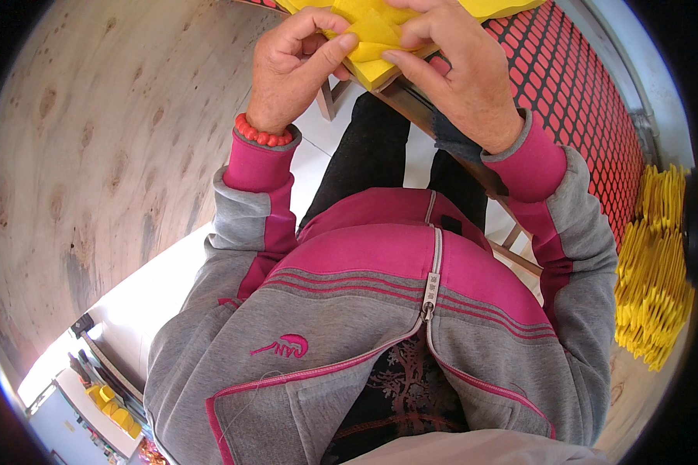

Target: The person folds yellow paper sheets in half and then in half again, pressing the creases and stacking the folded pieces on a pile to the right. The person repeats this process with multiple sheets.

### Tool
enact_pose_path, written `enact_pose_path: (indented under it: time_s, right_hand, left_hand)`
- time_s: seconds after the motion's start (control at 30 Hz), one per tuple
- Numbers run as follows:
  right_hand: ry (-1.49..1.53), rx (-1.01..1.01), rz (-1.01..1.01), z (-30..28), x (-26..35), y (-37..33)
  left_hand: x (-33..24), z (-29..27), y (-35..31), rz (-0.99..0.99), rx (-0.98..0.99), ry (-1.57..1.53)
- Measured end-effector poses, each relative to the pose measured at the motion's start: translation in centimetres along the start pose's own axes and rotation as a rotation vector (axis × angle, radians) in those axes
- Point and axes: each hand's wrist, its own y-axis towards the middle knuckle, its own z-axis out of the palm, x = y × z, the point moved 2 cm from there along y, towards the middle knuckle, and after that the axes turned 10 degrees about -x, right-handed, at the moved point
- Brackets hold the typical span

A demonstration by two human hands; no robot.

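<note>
Near the top of the head view, a piece of folded yellow paper [374,68] with layered, pointed flaps is held between both hands. My left hand [295,68], with a red bead bracelet [264,133] at its wrist, pinches the paper's left side between thumb and fingers. On the other side, my right hand [467,74] grips it, the thumb pressed along its lower right edge and the fingers bent over the top. Some fingertips are hidden or cut off by the upper edge. More yellow paper [504,6] lies just beyond my right hand.
A red-and-black patterned cover [570,85] spreads to the right, over a wooden-framed surface. A tall stack of folded yellow pieces [653,271] stands at the far right. Pale wood-grained board [93,155] fills the left. Yellow items [115,409] sit at the lower left.
</note>
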Motion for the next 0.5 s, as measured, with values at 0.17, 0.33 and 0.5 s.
enact_pose_path:
  time_s: [0.17, 0.33, 0.5]
  right_hand:
    - [-0.03, 0.019, -0.06, 0.02, 0.3, 0.01]
    - [-0.017, 0.02, -0.063, 0.21, 0.24, -0.03]
    - [0.0, 0.008, -0.037, 0.4, -0.01, -0.03]
  left_hand:
    - [-0.06, 0.21, -0.05, -0.009, -0.024, -0.03]
    - [0.08, 0.07, -0.04, 0.015, -0.022, -0.002]
    - [0.37, -0.09, 0.0, 0.005, -0.023, -0.02]
